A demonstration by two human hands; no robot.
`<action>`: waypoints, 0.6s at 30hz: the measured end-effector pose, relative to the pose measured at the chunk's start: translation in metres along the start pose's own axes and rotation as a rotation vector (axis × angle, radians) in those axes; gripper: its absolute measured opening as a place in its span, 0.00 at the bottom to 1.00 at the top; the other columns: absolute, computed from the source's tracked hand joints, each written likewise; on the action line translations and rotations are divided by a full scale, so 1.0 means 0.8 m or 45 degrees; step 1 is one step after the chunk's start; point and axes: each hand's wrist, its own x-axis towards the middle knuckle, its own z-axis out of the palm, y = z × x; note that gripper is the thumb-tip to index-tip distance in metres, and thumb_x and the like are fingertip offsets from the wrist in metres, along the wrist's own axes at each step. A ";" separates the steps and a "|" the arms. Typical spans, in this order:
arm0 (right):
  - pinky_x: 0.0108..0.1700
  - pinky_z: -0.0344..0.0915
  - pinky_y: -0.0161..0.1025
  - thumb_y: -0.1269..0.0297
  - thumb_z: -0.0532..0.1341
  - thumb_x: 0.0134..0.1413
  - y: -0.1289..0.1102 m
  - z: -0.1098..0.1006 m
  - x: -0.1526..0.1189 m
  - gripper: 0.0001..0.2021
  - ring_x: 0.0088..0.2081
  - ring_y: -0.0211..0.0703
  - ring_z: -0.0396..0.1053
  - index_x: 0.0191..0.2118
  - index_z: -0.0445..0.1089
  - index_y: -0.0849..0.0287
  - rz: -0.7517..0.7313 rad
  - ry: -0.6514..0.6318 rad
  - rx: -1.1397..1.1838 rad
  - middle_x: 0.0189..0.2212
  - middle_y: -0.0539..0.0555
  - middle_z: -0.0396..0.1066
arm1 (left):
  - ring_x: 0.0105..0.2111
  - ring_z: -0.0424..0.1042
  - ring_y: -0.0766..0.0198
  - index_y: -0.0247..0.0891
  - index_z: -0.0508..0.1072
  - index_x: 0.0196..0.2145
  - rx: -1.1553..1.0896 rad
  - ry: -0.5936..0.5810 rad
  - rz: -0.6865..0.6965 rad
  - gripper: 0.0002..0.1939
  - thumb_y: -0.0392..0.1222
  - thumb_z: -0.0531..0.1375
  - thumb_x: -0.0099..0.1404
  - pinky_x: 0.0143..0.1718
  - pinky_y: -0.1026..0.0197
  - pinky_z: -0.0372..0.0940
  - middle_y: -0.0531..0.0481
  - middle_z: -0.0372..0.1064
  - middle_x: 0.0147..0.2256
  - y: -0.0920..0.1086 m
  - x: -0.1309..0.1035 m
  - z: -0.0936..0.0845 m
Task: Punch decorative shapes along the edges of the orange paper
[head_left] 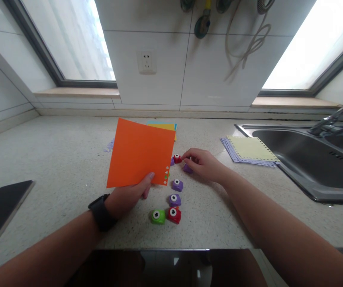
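My left hand (pixel 135 189) holds an orange sheet of paper (pixel 141 153) by its lower edge, thumb on top. Small holes line the sheet's lower right corner, showing white and green through them. At the sheet's right, my right hand (pixel 202 162) has curled fingers, with thumb and index fingertips at the right side of a small red paper punch (pixel 177 158). A purple punch (pixel 188 169) lies under that hand, partly covered. Nearer me stand two more purple punches (pixel 177 185), a green punch (pixel 158 216) and another red punch (pixel 174 215). The sheet hides part of the row.
Yellow and blue sheets (pixel 171 126) lie behind the orange one. Pale yellow and lilac sheets with punched edges (pixel 249 149) rest beside the steel sink (pixel 302 159). A dark flat device (pixel 4 213) lies at the left. Purple scraps (pixel 109 145) dot the counter.
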 end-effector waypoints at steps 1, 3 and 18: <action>0.34 0.61 0.38 0.67 0.59 0.65 0.000 0.000 0.000 0.09 0.29 0.39 0.66 0.44 0.77 0.57 -0.002 -0.002 -0.001 0.33 0.53 0.75 | 0.24 0.65 0.60 0.44 0.58 0.13 0.002 0.006 0.001 0.31 0.58 0.47 0.72 0.45 0.55 0.59 0.55 0.59 0.17 0.000 0.000 0.000; 0.34 0.61 0.38 0.67 0.59 0.65 0.000 -0.001 0.000 0.09 0.29 0.39 0.66 0.44 0.77 0.57 -0.004 -0.004 -0.001 0.33 0.53 0.75 | 0.24 0.65 0.60 0.44 0.57 0.13 0.015 0.014 0.003 0.31 0.58 0.47 0.72 0.45 0.55 0.59 0.55 0.58 0.17 0.000 -0.001 0.000; 0.35 0.61 0.39 0.66 0.60 0.65 0.002 -0.002 -0.001 0.10 0.30 0.40 0.67 0.45 0.78 0.57 0.016 -0.055 -0.003 0.36 0.54 0.77 | 0.24 0.65 0.60 0.44 0.57 0.13 0.001 0.025 0.008 0.30 0.57 0.48 0.72 0.46 0.54 0.59 0.55 0.59 0.18 -0.001 0.000 0.002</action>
